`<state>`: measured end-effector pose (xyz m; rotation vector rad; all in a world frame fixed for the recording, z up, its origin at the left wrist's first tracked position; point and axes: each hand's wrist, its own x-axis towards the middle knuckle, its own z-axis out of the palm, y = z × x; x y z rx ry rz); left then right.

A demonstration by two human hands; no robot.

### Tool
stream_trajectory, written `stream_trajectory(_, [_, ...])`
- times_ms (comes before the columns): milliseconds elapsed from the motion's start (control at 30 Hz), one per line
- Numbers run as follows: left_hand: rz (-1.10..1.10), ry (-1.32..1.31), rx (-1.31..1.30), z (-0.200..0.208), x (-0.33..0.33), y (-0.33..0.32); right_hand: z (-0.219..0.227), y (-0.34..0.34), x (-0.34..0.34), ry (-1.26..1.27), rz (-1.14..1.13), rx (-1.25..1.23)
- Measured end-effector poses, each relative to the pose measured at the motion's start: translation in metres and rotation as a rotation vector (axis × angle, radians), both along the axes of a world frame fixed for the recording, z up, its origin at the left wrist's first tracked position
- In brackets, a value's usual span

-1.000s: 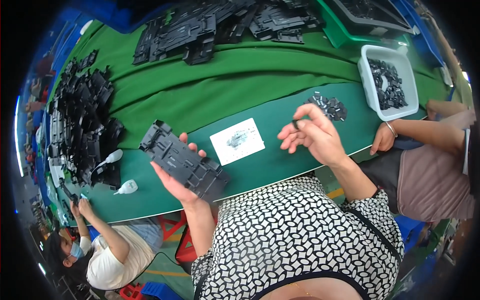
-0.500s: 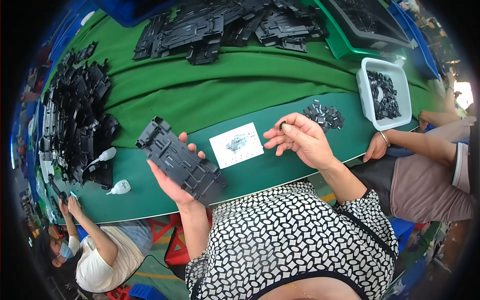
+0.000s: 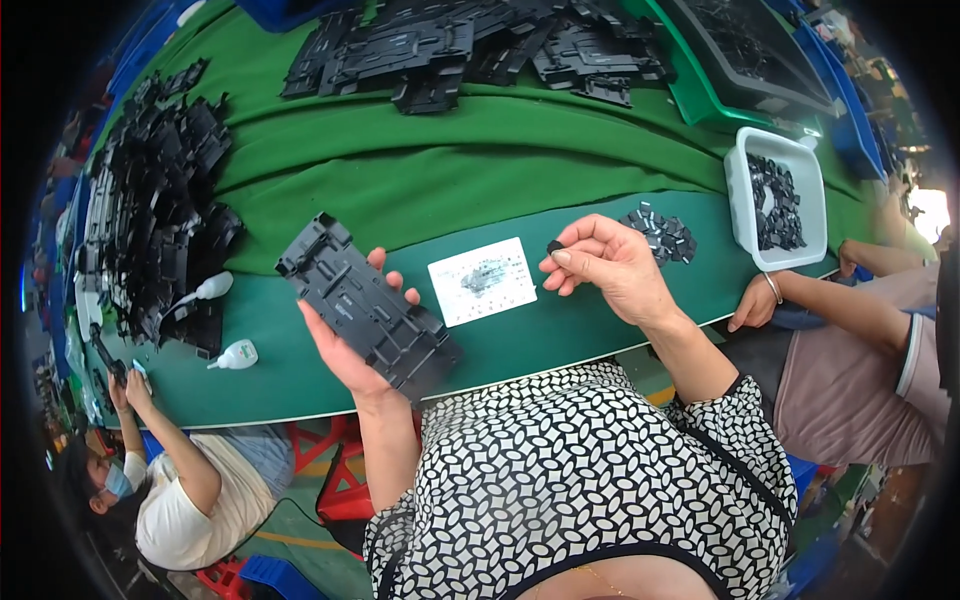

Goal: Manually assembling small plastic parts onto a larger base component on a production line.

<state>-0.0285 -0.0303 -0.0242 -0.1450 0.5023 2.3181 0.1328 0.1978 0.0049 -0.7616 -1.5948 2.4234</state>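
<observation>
Here, left hand (image 3: 347,362) half-curled, holding black frame (image 3: 366,307); right hand (image 3: 612,268) pinching dark piece (image 3: 554,247), shape unclear.

No word or number can be read. Small pale marks, too fine to make out, stand on the long black moulded plastic panel (image 3: 368,310) and on the piled flat black plastic panels (image 3: 400,52). The white plastic squeeze bottle (image 3: 236,355) bears a tiny green print, also illegible; the white rectangular card (image 3: 508,262) shows dark specks and smudges.
</observation>
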Motion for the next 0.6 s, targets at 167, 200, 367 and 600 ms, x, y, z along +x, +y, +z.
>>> stream_trajectory(167, [-0.01,-0.027,0.061,0.0,-0.001,0.001,0.009,-0.009,-0.015,-0.008,0.214,0.732])
stream_trajectory(200, [-0.003,-0.029,0.061,-0.001,-0.001,0.002,0.005,-0.014,-0.019,0.047,0.182,0.876])
stream_trajectory(367, [-0.006,0.033,0.008,0.006,0.001,0.002,0.001,-0.018,-0.036,0.167,0.278,1.188])
stream_trajectory(600, [-0.02,0.03,0.038,0.003,0.0,0.002,-0.003,-0.028,-0.05,0.232,0.433,1.428])
